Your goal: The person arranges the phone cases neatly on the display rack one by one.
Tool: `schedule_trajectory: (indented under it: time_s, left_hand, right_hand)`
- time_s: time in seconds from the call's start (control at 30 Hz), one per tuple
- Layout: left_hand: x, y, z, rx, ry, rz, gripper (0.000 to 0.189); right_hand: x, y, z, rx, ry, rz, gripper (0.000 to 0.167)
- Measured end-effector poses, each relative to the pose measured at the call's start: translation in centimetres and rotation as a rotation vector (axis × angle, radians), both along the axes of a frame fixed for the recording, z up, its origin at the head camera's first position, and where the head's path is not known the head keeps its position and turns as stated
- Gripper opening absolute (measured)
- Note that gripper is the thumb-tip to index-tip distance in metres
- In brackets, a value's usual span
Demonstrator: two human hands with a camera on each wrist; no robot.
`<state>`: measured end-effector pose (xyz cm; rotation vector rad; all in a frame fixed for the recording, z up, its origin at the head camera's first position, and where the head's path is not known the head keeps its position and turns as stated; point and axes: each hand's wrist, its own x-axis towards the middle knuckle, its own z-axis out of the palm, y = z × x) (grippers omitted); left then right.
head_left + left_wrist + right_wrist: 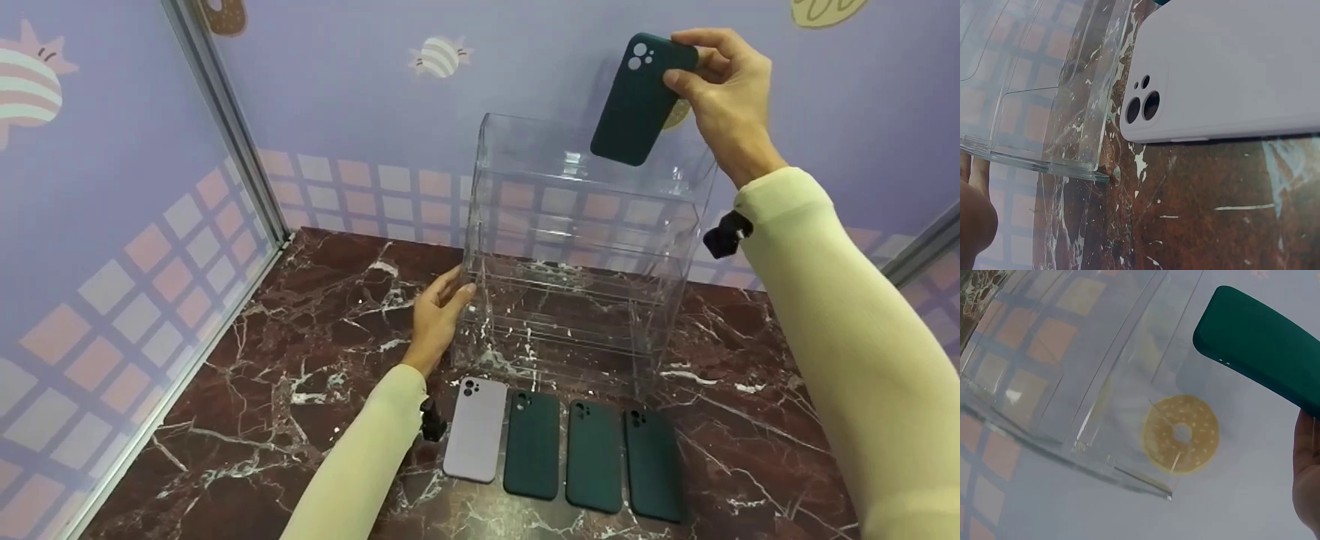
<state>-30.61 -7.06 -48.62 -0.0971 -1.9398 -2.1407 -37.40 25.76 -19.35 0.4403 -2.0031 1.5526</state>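
Note:
My right hand (pixel 731 94) pinches a dark green phone case (pixel 634 105) by its upper right edge, thumb in front. The case is tilted and hangs in front of the top tier of a clear tiered display rack (pixel 577 180); in the right wrist view the green case (pixel 1258 343) appears apart from the rack's upper edge. Against the rack's left side rests my left hand (pixel 439 315), its fingers partly hidden behind the panel. On the table before the rack lie a pale lilac phone case (pixel 476 427) and several green phone cases (pixel 532 446) in a row.
The table (pixel 262 420) has a dark red marbled top. Behind it stands a lilac wall (pixel 360 90) with checks and sweets printed on it. A metal corner strip (pixel 225 112) joins another patterned wall panel (pixel 97 210) on the left.

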Motion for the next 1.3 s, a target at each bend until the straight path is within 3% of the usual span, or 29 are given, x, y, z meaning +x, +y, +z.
schedule_trajectory:
  time_s: [0.3,0.47,0.8,1.3]
  left_hand:
    - [0.0,1.5,-0.3,-0.012,0.002,-0.021,0.046]
    - [-0.2,1.8,-0.2,-0.025,0.015,-0.033,0.046]
    - [0.6,0.0,-0.7,0.000,0.001,-0.009,0.048]
    - [0.3,-0.8,-0.6,0.052,0.011,0.019,0.045]
  right_hand:
    - [-0.1,1.1,-0.7,-0.017,-0.087,-0.050,0.035]
    - [-0.1,1.7,-0.8,-0.034,-0.127,-0.034,0.035]
    - [-2.3,-1.1,-1.8,0.000,-0.193,0.033,0.036]
    - [-3.3,-2.9,-2.2,-0.059,-0.255,0.085,0.039]
